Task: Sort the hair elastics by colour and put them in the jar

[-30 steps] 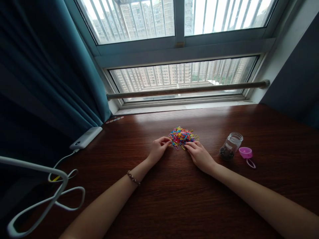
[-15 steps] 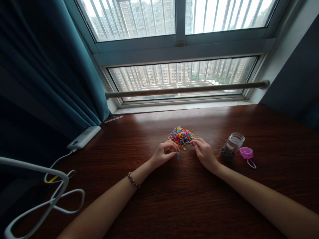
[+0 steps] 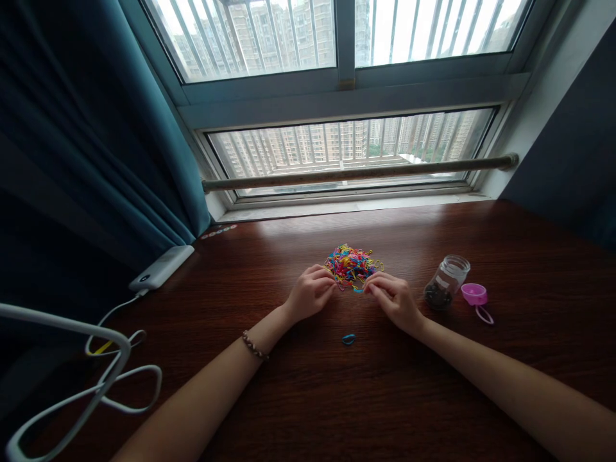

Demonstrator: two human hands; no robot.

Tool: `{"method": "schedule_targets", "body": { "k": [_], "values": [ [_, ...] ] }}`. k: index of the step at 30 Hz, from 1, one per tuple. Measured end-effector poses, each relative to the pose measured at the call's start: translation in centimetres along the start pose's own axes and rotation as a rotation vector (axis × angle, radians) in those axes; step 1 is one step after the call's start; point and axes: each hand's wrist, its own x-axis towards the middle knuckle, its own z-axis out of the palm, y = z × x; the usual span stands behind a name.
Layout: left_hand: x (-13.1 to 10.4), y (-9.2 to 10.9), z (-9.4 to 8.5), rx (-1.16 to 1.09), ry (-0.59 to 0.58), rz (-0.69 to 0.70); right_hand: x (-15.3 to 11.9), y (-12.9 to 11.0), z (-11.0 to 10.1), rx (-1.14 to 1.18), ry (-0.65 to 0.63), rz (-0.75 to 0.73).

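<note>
A heap of small multicoloured loops (image 3: 351,262) lies on the dark wooden table. At its left edge is my left hand (image 3: 312,292), fingers closed together; whatever its fingertips hold, if anything, is too small to make out. My right hand (image 3: 392,300) is at the heap's lower right, thumb and forefinger pinched on a blue loop (image 3: 358,290). Another blue loop (image 3: 348,339) rests alone on the table, nearer to me, below and between both hands.
To the right stand a tilted-looking clear jar (image 3: 447,282) with dark contents and a pink lid (image 3: 474,294) with a ring. A white power bank (image 3: 162,267) with a looping white cable (image 3: 110,333) is at the left, beside the blue curtain (image 3: 158,160).
The blue loop hanging at my left fingertips has been let go and lies on the table. My left hand has moved up and left; my right hand has drawn a blue loop to the heap's near edge.
</note>
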Motion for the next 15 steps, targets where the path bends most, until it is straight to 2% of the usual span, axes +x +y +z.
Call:
{"method": "schedule_targets", "body": {
  "k": [2, 4, 6, 8, 12, 15],
  "values": [
    [-0.1, -0.9, 0.0, 0.128, 0.015, 0.005, -0.4, -0.9, 0.1, 0.104, -0.159, -0.054],
    [-0.2, -1.3, 0.0, 0.194, -0.024, 0.031, -0.8, -1.7, 0.3, 0.186, -0.3, -0.076],
    [-0.2, -1.4, 0.1, 0.221, -0.081, 0.059, -1.0, -1.8, 0.6, 0.206, -0.338, -0.059],
    [-0.2, -1.4, 0.3, 0.231, -0.103, 0.069, -0.9, -1.3, 0.7, 0.12, -0.222, 0.001],
    [-0.4, -1.9, 0.6, 0.203, -0.063, 0.059, -0.2, 1.0, 0.3, -0.178, 0.171, 0.232],
    [-0.5, -2.3, 0.8, 0.152, 0.024, 0.011, 0.4, 2.5, -0.1, -0.285, 0.267, 0.383]
  ]
}}
